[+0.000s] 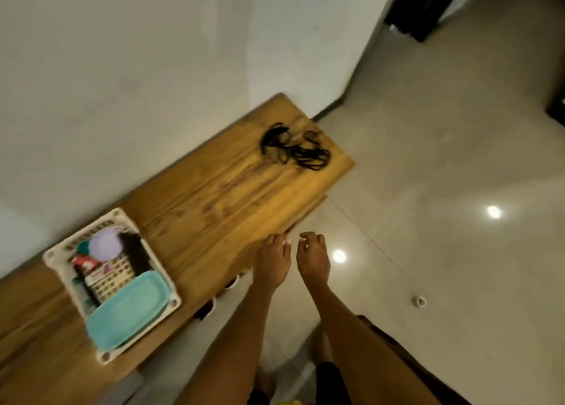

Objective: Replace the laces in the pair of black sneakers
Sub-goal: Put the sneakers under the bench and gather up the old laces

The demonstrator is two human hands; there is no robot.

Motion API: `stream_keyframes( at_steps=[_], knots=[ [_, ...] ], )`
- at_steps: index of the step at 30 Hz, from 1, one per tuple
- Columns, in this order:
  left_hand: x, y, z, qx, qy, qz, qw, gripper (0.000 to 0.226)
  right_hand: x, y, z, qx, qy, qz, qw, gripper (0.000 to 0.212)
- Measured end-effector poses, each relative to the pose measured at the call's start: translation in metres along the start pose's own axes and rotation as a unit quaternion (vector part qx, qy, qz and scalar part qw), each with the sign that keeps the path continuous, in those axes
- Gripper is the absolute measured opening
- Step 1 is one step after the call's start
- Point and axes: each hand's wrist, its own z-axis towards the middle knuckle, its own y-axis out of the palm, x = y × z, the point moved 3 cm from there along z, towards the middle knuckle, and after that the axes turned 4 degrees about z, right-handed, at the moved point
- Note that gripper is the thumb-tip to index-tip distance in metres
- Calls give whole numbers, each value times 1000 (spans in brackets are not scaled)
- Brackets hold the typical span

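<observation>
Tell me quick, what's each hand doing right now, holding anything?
Left hand: open, fingers loosely curled, holding nothing, at the wooden bench's edge.
Right hand: open, fingers loosely curled, holding nothing.

Bare forearms, no sleeves; pale-painted nails on left hand [272,259] and right hand [313,258].

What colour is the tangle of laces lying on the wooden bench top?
Black. The laces show best in the head view, near the bench's far end.
</observation>
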Motion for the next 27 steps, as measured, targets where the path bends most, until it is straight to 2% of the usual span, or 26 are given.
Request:
stream_keyframes(
  at_steps=[3,7,11,15,20,27],
  knots=[
    [75,60,5,-70,72,57,993,37,77,-52,11,52,67,28,996,27],
    [169,149,2,-161,159,132,965,39,191,-114,17,106,172,74,977,26],
    [244,243,-4,-231,203,178,935,38,292,-155,25,163,269,131,940,26],
    [293,344,1,-268,219,202,916,37,390,-171,46,190,330,163,910,27],
    [298,465,22,-311,271,238,880,35,501,-130,71,230,420,195,856,28],
    [239,605,87,-326,303,269,854,38,624,-50,153,237,449,190,840,40]
  ],
)
